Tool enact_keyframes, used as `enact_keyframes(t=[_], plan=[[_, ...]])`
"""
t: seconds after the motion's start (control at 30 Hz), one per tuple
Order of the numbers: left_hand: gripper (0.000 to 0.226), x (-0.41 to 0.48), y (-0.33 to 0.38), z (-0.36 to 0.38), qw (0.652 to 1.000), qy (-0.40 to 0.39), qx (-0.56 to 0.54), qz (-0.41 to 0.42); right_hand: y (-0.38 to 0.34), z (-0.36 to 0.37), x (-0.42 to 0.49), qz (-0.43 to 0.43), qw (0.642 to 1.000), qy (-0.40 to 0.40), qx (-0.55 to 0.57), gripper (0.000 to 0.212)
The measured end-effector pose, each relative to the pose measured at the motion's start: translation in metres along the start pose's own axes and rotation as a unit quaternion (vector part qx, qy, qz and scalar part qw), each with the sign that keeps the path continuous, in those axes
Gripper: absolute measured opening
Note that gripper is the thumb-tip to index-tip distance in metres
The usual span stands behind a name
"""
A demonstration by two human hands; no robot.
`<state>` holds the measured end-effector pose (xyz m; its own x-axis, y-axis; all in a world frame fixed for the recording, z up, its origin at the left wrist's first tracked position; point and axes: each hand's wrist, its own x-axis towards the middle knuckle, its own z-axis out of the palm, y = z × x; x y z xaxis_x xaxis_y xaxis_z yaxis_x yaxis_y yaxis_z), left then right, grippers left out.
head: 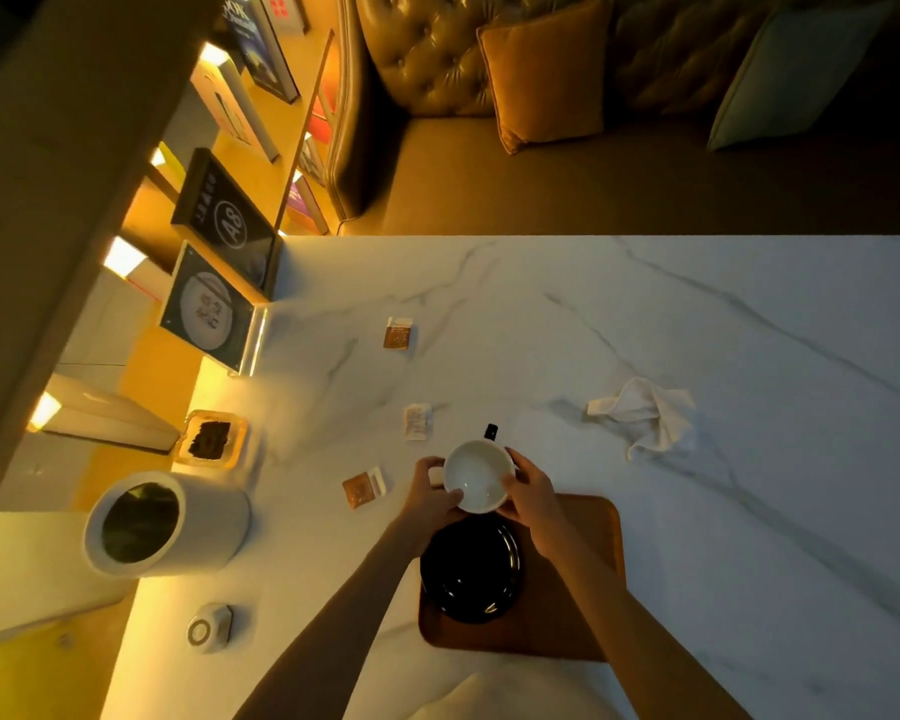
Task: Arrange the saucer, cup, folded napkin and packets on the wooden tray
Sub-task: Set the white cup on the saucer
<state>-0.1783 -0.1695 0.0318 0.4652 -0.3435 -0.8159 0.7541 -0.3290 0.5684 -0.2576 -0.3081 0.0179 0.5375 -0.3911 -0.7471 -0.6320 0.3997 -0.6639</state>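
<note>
Marble counter [645, 314], warm lamplight from left. I see both hands on white cup [478, 483]: left hand [432, 493] fingers wrapped at handle side, right hand [528, 491] fingers curled on opposite rim. Cup upright, held at far edge of wooden tray [583, 605]. Black saucer [471, 566] on tray, just nearer me than cup. Crumpled napkin [645, 418] lies right; three packets [418, 421] left, off tray.

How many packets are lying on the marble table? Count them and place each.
3: far packet toward the left shelf, white packet just beyond the cup, brown packet beside the left hand. The hands may hide more.
</note>
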Motion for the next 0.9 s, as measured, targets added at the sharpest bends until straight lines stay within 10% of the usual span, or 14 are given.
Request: enact_keyframes(t=[0.9], plan=[[0.067,-0.048,-0.108,-0.01,0.995,0.026,0.093,-0.031,0.097,0.001,-0.048,0.001,0.993,-0.041,-0.112,0.042]])
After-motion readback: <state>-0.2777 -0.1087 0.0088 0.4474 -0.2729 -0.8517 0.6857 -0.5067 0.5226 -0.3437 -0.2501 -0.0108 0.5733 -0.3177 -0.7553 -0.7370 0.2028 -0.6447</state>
